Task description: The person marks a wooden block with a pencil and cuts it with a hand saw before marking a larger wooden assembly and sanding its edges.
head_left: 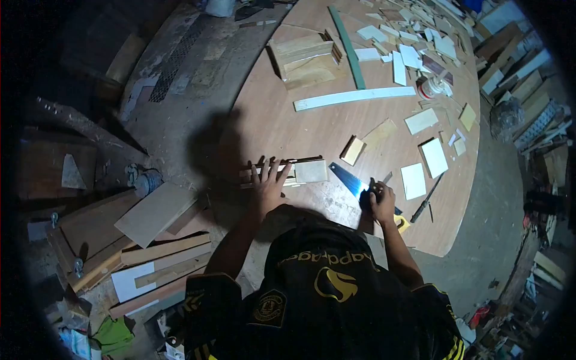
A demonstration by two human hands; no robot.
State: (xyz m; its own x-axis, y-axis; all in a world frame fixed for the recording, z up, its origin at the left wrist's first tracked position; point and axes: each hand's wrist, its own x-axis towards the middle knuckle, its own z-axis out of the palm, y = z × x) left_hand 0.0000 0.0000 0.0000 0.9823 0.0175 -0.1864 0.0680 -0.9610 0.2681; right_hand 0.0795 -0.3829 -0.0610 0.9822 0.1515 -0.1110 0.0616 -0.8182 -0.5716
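Observation:
My left hand (270, 191) lies with its fingers spread over a narrow wooden assembly (282, 172) of strips near the table's front edge. A pale flat block (311, 171) forms the right end of that piece. My right hand (383, 203) is closed around a small dark object (374, 188), whose kind I cannot make out. Just left of this hand, a handsaw's shiny blade (346, 179) points up and left. A yellow handle (401, 224) shows below the wrist, partly covered by the forearm. A small wooden block (353, 150) sits beyond the blade.
White rectangular pieces (413, 181) and a black thin tool (423, 207) lie to the right. Farther off are a white strip (354, 98), a green strip (348, 48), a wooden frame (306, 57), a glue bottle (429, 88) and many offcuts. Boards (157, 213) crowd the floor at left.

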